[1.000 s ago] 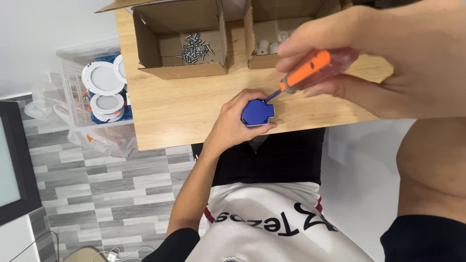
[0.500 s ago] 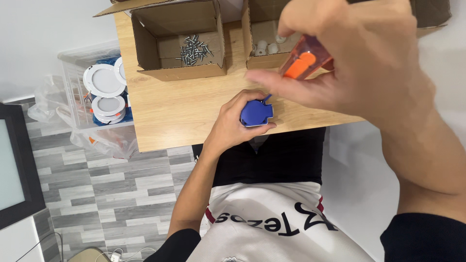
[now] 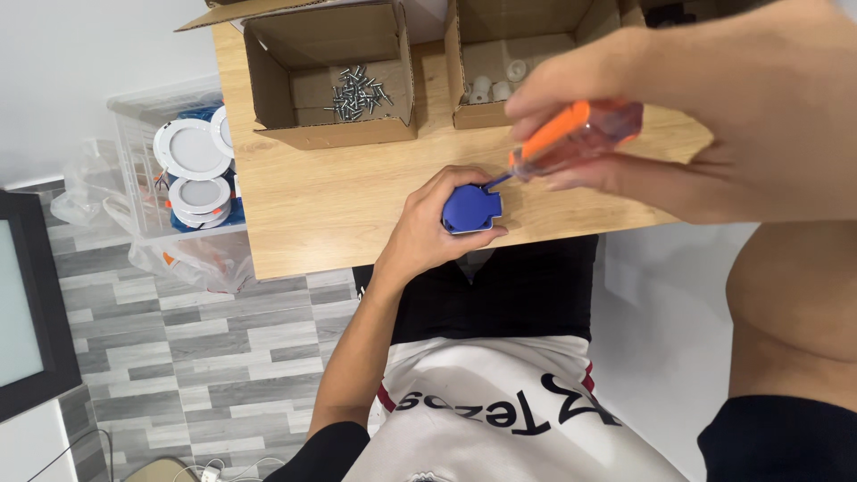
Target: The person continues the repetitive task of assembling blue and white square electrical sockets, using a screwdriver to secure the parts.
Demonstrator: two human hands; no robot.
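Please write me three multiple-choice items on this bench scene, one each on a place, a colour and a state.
1. Where do the loose screws lie?
A. in the left cardboard box
B. on the floor
C. in the plastic bin

2. What colour is the round part that the left hand holds?
A. white
B. blue
C. green

3. How does the screwdriver in the right hand stand?
A. lying flat on the wooden table
B. resting in a box
C. tip set against the round part

Answers: 1 A, the screws sit heaped inside the open left cardboard box. 2 B, the part under the fingers is plainly blue. 3 C, the orange-handled tool slants down with its tip meeting the part's upper edge.
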